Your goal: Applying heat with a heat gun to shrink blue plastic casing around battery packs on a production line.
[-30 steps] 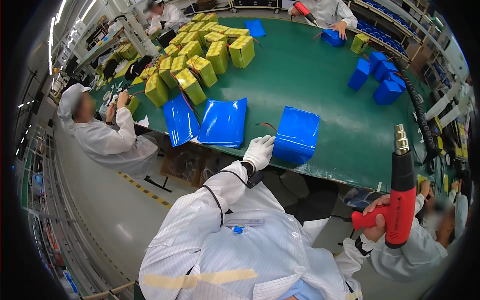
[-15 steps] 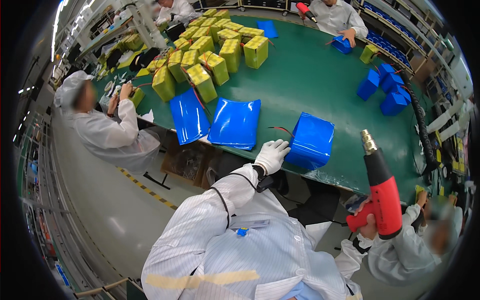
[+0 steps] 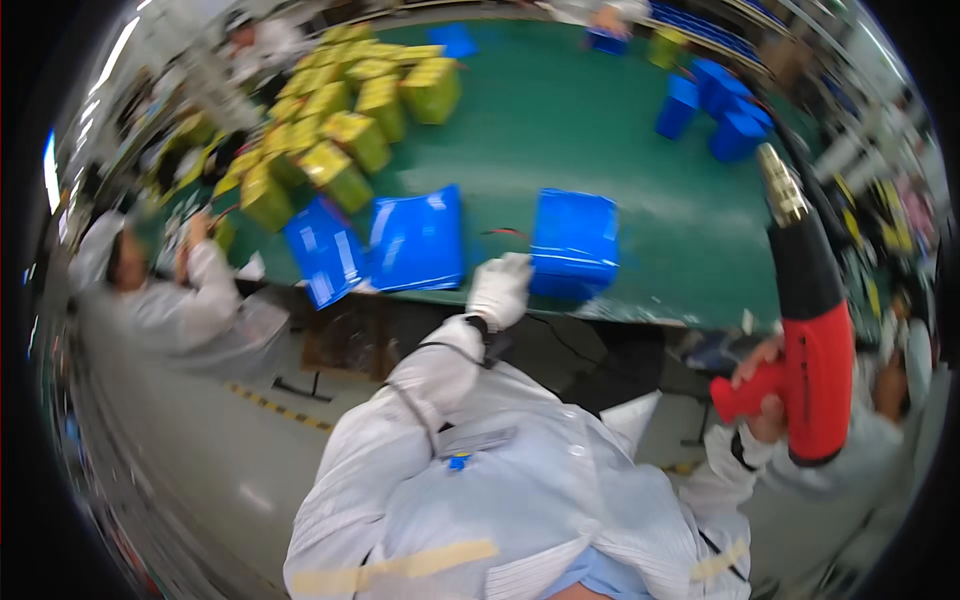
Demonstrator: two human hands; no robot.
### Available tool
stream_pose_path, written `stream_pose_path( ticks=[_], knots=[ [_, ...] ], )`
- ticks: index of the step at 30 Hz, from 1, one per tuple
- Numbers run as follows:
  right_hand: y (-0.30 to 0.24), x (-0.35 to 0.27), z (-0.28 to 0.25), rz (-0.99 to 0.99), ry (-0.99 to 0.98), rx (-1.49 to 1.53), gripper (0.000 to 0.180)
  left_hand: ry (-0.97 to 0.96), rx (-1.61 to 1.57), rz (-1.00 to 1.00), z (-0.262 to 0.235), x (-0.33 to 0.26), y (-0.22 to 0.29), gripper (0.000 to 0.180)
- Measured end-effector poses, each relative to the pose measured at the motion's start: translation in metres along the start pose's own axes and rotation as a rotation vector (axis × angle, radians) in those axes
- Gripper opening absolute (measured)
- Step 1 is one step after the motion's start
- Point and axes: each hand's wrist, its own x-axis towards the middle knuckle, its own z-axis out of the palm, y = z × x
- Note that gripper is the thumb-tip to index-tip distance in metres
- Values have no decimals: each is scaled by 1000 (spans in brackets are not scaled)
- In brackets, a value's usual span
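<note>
A block-shaped pack in glossy blue film (image 3: pixel 575 245) stands at the table's near edge, with a thin red wire (image 3: pixel 505 232) at its left. My left hand (image 3: pixel 500 288), in a white glove, rests its fingertips against the pack's left side; its fingers look stretched rather than wrapped round it, though blurred. My bare right hand (image 3: pixel 765 385) grips the handle of a red and black heat gun (image 3: pixel 815 370). The gun is raised right of the pack, its metal nozzle pointing up and away from me. Two flat blue film sleeves (image 3: pixel 418 240) (image 3: pixel 325 252) lie left of my left hand.
Several yellow-green packs (image 3: pixel 340 172) crowd the green table's (image 3: pixel 540 120) far left. Blue packs (image 3: pixel 735 130) stand at the right, near a dark hose. Co-workers sit at the left (image 3: pixel 190 290) and right; another person's hand (image 3: pixel 608 20) touches a blue pack across the table.
The whole view has shifted and blurred. The heat gun sits further right of the blue pack and its nozzle is higher. My left hand remains at the pack's left side.
</note>
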Motion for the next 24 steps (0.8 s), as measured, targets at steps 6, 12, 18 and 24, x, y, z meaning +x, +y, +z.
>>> stream_pose_path(
  ticks=[6,12,18,24],
  knots=[
    [-15,14,22,-364,113,17,70,124,22,180,16,-8,-18,32],
    [-24,-8,2,-221,205,-70,67,134,52,237,21,-5,-17,39],
    [-79,-8,11,422,247,-296,63,118,-19,180,27,-9,-22,32],
    [-106,35,21,692,63,-376,59,12,-82,119,31,-25,-33,29]
  ],
)
